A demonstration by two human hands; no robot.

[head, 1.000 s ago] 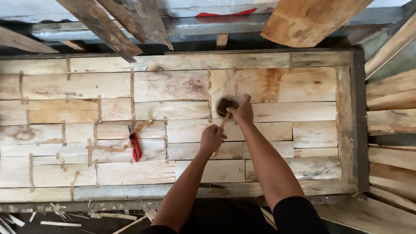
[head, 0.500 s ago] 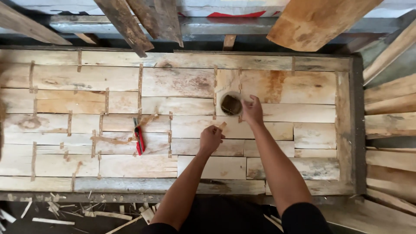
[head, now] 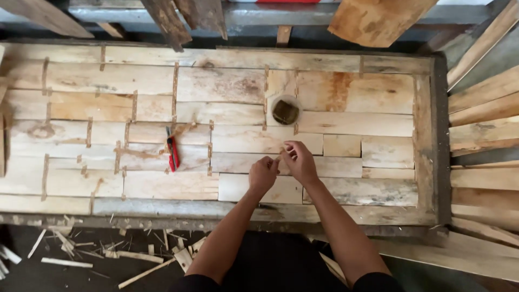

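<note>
My left hand (head: 263,174) and my right hand (head: 299,162) meet over the near middle of a panel of pale wooden boards (head: 221,86). The left is curled into a fist around a small thin sliver of wood (head: 278,158). The right hand's fingertips pinch the same sliver from the other side. A small round bowl with dark contents (head: 285,111) sits on the boards just beyond my hands. A red-handled tool (head: 172,153) lies on the boards to the left, apart from both hands.
A dark frame (head: 440,140) borders the panel on the right and near sides. Loose planks (head: 481,135) are stacked at the right, and more boards (head: 378,19) lean above the far edge. Wood chips and splinters (head: 124,251) litter the floor at lower left.
My right hand left the bowl and came back toward me to join the left hand. The view shifted, so the panel sits more to the right.
</note>
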